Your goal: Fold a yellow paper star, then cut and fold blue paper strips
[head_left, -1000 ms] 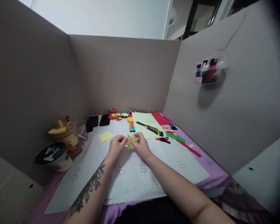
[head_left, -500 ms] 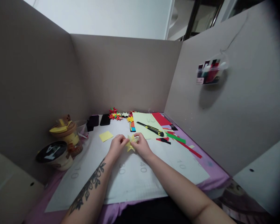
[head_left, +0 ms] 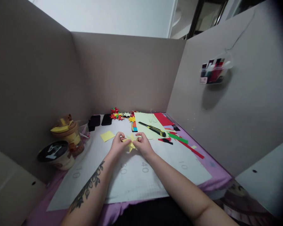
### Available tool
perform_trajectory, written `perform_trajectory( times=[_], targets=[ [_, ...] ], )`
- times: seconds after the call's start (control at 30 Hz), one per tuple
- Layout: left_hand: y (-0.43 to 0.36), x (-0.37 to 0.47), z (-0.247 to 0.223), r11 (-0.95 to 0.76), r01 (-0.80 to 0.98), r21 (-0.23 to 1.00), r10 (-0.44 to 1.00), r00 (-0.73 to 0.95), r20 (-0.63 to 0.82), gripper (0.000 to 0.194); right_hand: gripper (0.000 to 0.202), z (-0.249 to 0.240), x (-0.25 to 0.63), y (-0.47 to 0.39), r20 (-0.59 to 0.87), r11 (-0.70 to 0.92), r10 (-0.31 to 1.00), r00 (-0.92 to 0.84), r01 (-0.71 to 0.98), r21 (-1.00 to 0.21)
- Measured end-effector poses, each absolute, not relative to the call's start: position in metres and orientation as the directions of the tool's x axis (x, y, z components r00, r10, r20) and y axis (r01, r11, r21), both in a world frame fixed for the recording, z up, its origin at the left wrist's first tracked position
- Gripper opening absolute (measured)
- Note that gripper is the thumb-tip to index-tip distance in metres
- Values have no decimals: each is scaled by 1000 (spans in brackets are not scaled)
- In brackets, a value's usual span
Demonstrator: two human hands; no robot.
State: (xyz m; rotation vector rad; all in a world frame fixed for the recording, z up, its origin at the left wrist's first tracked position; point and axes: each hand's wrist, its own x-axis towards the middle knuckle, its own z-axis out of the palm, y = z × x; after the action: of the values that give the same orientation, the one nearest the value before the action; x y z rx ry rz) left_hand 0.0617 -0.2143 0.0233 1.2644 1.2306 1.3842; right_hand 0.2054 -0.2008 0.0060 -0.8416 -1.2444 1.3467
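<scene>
Between my two hands is a pale yellow folded paper star (head_left: 131, 145), its points spread outward over the white sheet (head_left: 134, 182). My left hand (head_left: 119, 143) pinches the star's left side with thumb and bent fingers. On the opposite side, my right hand (head_left: 142, 144) grips it the same way, its thumb near the star's middle. My fingers hide some of the points. A yellow paper square (head_left: 107, 136) lies to the left of my left hand. Beyond my right hand, a yellow and black box cutter (head_left: 152, 129) rests on a pale green sheet (head_left: 143, 118).
Several finished paper stars (head_left: 117, 115) lie at the back beside two dark phones (head_left: 106, 119). Green and red paper strips (head_left: 178, 138) are scattered at right. Cups and a pot (head_left: 65, 133) stand at left. Grey panels (head_left: 129, 72) enclose the table; a plastic holder (head_left: 214, 70) hangs at right.
Both hands have shifted their hold on the star. My left fingers have curled up higher and the thumbs now press nearer its middle. The star shows a flatter, wider face.
</scene>
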Motion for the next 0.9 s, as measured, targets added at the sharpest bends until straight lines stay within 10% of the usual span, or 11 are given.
perform_trajectory(
  times=[0.43, 0.9],
  targets=[
    [-220, 56, 28, -19, 91, 996, 1000, 2, 19, 38, 35, 8, 206, -204, 236, 227, 957, -166, -73, -971],
    [-210, 60, 24, -61, -137, 989, 991, -130, 43, 41, 48, 4, 203, -195, 250, 173, 950, -186, -352, -920]
  ],
)
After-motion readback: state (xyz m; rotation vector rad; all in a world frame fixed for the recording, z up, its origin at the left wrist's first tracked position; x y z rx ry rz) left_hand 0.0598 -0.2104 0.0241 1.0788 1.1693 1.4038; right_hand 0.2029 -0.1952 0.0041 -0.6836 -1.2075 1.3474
